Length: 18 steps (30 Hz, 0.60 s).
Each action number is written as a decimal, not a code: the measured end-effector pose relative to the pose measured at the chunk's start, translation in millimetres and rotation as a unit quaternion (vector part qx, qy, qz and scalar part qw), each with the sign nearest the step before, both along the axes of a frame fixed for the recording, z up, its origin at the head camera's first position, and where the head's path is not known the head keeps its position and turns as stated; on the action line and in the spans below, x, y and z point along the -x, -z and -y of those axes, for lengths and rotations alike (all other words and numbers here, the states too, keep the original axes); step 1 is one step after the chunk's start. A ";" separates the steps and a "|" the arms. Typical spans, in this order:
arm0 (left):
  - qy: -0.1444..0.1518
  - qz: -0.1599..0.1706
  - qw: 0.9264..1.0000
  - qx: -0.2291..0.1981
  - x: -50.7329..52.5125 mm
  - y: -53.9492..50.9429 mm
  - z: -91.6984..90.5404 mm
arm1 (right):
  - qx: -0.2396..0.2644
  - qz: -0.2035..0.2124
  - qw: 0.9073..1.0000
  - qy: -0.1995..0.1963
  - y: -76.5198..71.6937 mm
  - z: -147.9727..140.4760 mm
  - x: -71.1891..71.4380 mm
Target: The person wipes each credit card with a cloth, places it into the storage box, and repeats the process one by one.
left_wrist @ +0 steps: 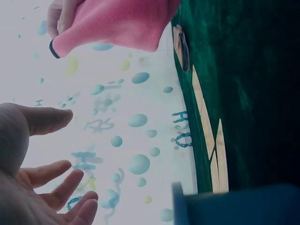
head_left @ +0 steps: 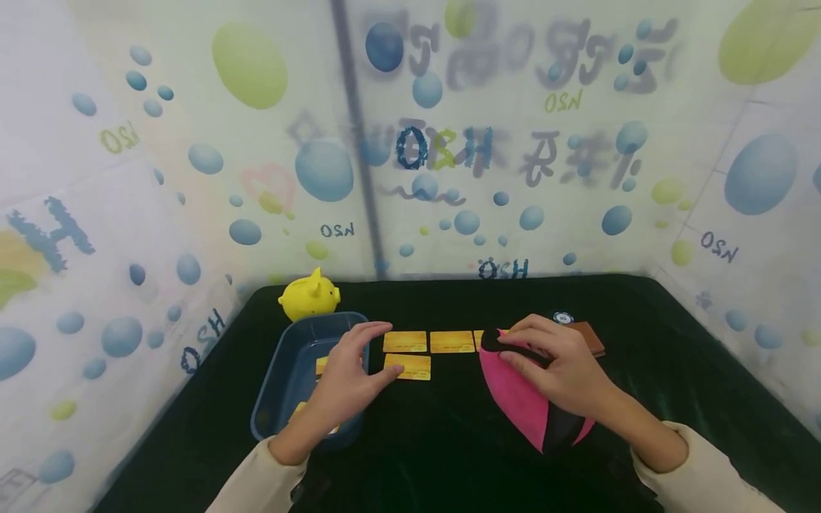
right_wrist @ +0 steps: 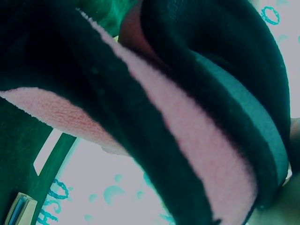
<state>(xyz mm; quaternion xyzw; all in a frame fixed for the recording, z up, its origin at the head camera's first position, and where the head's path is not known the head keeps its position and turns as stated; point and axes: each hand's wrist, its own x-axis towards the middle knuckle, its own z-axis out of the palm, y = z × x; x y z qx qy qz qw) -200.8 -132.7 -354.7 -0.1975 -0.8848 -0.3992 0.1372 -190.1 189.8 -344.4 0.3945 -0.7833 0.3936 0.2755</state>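
Note:
My right hand (head_left: 567, 367) pinches the black-edged top of a soft pink and black fleece piece (head_left: 513, 395), which hangs from the fingers above the table; its exact kind is unclear. Up close in the right wrist view, its folds (right_wrist: 187, 136) fill most of the picture. My left hand (head_left: 349, 370) hovers over the right side of the blue tray (head_left: 272, 385), fingers and thumb spread with nothing between them. Gold cards lie to its right: two in the back row (head_left: 405, 342), a third partly covered by the fleece, and one card (head_left: 413, 367) in front.
Inside the tray, more gold cards show partly behind my left hand. A yellow piggy bank (head_left: 311, 296) stands behind the tray. At the back right are a brown wallet-like item (head_left: 589, 336) and a poker chip (head_left: 563, 318). Printed curtains surround the dark green table (head_left: 436, 456).

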 end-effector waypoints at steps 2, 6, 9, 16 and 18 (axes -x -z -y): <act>0.011 -0.002 1.000 0.006 2.3 -0.7 -4.6 | 0.001 -0.001 1.000 0.000 -0.4 -0.4 0.1; 0.026 0.003 1.000 0.014 6.0 1.5 -11.6 | 0.002 0.002 1.000 -0.003 0.8 -0.6 0.1; 0.028 0.015 0.999 0.011 7.0 3.7 -16.3 | 0.003 0.005 1.000 -0.003 1.7 -1.0 0.3; 0.045 0.034 0.998 -0.019 8.6 11.6 -29.0 | 0.005 0.002 1.000 -0.006 0.2 -1.3 0.2; 0.046 0.034 0.998 -0.013 9.4 15.7 -32.2 | 0.006 -0.001 1.000 -0.011 0.0 -0.8 0.6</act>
